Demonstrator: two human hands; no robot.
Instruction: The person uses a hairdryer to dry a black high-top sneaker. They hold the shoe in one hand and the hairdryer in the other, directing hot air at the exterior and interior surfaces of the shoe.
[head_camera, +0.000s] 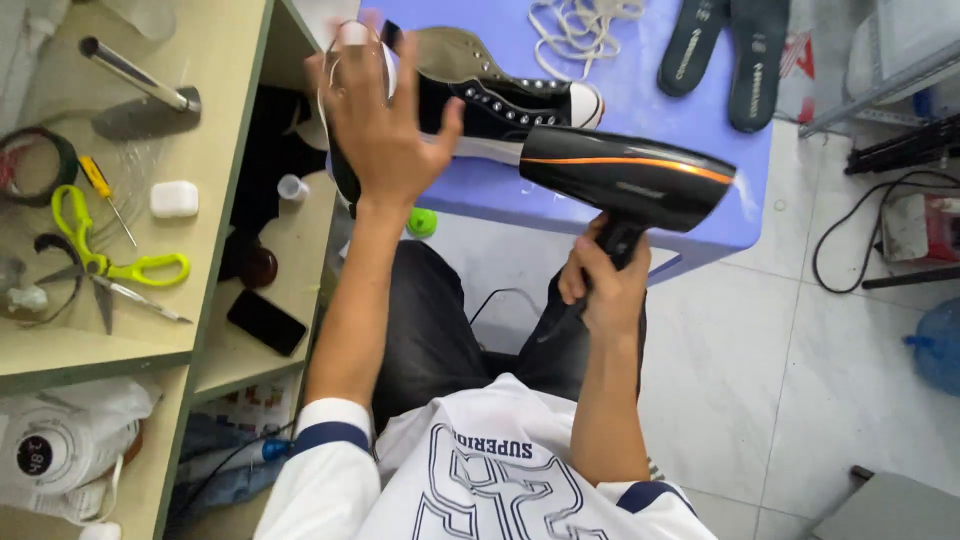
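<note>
The left hand (385, 125) has its fingers (340, 75) spread and laid over the heel end of a black high-top shoe (500, 100), propping it on the near left edge of a blue table (690, 170). The right hand (605, 285) has its fingers (575, 280) curled tight round the handle of a black hair dryer (630, 180) with an orange stripe, its barrel level and pointing left toward the shoe, close to it but not touching.

As for how far the work has got, the shoe is stripped: no laces run through its eyelets, and its tongue stands open. A loose heap of white laces (585, 22) lies at the far side of the table, and a pair of dark insoles (725, 55) lies to the right of them. So the taking-apart looks done, and the blowing of the shoe seems to be the step in hand; I cannot tell whether the dryer is running, nor how dry the shoe is.

To the left stands a pale wooden shelf (215, 110) bearing yellow-handled scissors (100, 260), a small screwdriver (105, 195), a roll of tape (35, 165), a utility knife (135, 80) and a small white case (173, 198). On the lower board lie a black phone (265, 322) and a small cup (291, 187). A green ball (422, 222) sits under the table edge. The dryer's cord (500, 305) trails over the person's lap, and nothing stands between dryer and shoe.
</note>
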